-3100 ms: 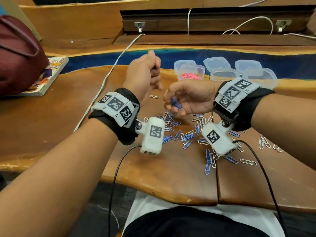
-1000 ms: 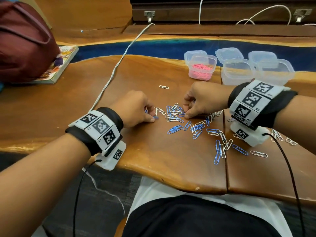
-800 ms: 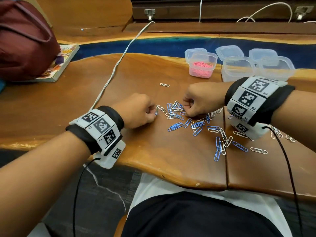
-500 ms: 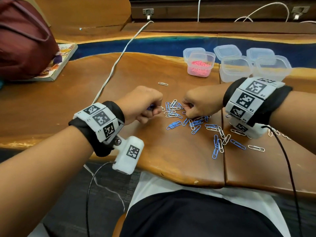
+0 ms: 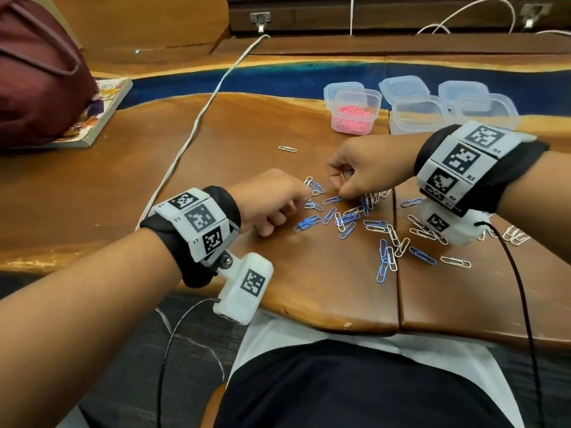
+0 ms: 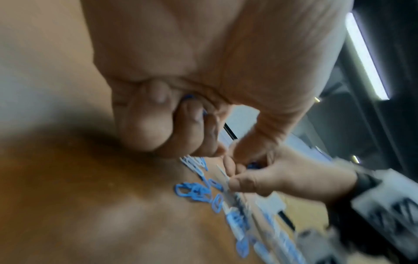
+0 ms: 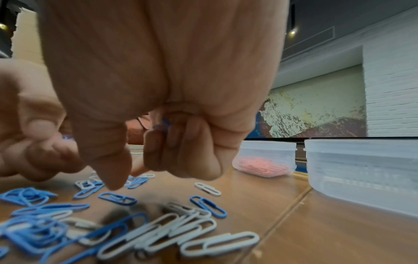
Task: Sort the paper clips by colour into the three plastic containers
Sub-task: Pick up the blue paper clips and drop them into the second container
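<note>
a scatter of blue and white paper clips (image 5: 355, 217) is spread over the wooden bench (image 5: 216, 168) at the centre of the head view, directly between and under the two hands. the left hand (image 5: 272, 200) is seen at centre left with its fingers curled into a fist; blue clips (image 6: 189, 97) are tucked inside the curled fingers in the left wrist view, and its knuckles lie at the left edge of the scatter. the right hand (image 5: 366, 168) is held just right of centre, above the scatter's upper edge, fingers curled round a few blue clips (image 7: 165, 123), its thumb tip lowered to the clips on the bench. a single white clip (image 5: 287, 148) lies apart, above the left hand. in the upper right, the container with pink clips (image 5: 355, 114) stands beside two clear containers (image 5: 417, 117), above the right hand.
</note>
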### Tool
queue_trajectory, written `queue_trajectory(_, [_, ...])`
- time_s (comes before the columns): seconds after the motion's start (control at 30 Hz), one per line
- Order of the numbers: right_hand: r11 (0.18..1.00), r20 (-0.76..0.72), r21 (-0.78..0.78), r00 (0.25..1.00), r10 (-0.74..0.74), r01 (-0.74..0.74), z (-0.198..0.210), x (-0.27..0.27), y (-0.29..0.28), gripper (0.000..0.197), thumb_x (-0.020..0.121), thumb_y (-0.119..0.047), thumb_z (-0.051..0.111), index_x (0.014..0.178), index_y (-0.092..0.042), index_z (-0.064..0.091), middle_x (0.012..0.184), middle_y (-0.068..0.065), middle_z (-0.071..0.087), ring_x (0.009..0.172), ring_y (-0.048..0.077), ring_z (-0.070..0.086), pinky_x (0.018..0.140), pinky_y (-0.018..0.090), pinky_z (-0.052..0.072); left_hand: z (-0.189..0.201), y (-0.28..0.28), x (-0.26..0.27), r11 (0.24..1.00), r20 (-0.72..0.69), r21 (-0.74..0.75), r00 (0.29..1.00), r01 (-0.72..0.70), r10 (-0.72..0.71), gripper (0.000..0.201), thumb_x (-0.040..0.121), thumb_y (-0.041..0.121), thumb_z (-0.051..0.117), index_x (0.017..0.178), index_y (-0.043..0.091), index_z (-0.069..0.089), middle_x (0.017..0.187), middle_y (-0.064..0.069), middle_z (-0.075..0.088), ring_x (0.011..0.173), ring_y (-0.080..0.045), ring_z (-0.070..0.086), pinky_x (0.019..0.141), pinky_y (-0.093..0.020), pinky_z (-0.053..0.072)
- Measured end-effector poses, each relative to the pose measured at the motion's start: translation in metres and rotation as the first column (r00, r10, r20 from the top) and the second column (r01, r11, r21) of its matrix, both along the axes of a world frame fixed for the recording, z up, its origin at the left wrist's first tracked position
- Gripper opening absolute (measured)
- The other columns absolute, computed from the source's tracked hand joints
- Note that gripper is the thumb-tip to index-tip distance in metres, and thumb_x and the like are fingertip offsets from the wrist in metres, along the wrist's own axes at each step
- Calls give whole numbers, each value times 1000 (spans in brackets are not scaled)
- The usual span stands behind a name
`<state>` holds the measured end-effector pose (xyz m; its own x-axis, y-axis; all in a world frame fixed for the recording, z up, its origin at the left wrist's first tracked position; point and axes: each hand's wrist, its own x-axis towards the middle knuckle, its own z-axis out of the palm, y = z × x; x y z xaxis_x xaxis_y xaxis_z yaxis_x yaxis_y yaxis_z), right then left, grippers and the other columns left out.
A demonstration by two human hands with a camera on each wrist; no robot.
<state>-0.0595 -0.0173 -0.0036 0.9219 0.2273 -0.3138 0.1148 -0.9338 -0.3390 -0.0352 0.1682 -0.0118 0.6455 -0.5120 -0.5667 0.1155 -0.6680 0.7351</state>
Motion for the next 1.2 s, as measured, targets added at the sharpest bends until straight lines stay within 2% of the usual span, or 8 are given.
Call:
queue_trajectory(0.13, [999,6,-8,999,37,-37,-4,0,0,11,80,-24,75,82,-23,65,56,-10,55,47,-9,50,45,6,35,-9,-4,-10,930,495,302,799,211,-342,29,73,38,78,74,15,60,56,6,49,51,-12,43,47,-25,31])
queue_trajectory(0.43, [985,-54,-112,991,125,-131,-2,3,10,7,81,-13,63,74,-11,65,59,-5,54,51,10,43,46,13,36,-8,-11,-9,816,480,487,685,312,-548,24,89,22,51,83,1,60,79,-16,56,72,-30,49,62,-35,42])
queue_trajectory(0.6, [970,-115,-200,986,119,-140,-4,-2,16,15,84,-22,57,72,-13,58,62,1,52,59,20,43,54,28,37,-1,-12,-5,993,103,27,988,118,-120,21,89,18,39,69,14,42,62,-6,42,45,-18,29,43,-21,24])
queue_trajectory(0.7, [984,-126,-160,991,54,-74,-1,-2,16,27,92,-22,47,66,-14,47,62,3,47,62,21,45,55,29,36,2,-8,3,948,-315,-277,947,-155,62,15,81,18,34,66,19,36,55,-2,38,41,-11,18,45,-17,9])
queue_trajectory(0.77, [993,-210,80,975,-68,86,3,-2,10,23,88,-15,46,66,-8,42,58,6,42,51,17,41,42,22,33,3,-5,7,882,-455,-402,889,-245,39,15,77,19,31,62,18,33,55,-2,36,40,-11,17,46,-19,7])
queue_trajectory(0.9, [757,-395,501,889,-230,419,10,-10,-9,14,58,-14,41,70,-6,39,52,12,40,40,15,26,42,15,26,2,-8,7,827,-527,-487,850,-282,-21,18,78,25,33,61,16,32,54,-2,34,37,-13,18,46,-20,8])
queue_trajectory(1.07, [578,-425,659,872,-241,481,6,-16,-24,27,73,10,30,62,-15,35,48,12,43,35,12,26,41,12,23,-3,-22,7,877,-549,-412,836,-247,-23,36,93,33,39,60,19,36,48,3,36,29,-7,23,41,-13,10])
queue_trajectory(1.2, [582,-444,651,866,-229,488,3,-20,-29,34,71,13,30,83,-15,43,53,13,47,37,14,27,41,18,19,-8,-29,3,935,-405,-326,914,-142,-2,32,99,35,40,72,19,45,51,7,35,32,-3,20,40,-11,12])
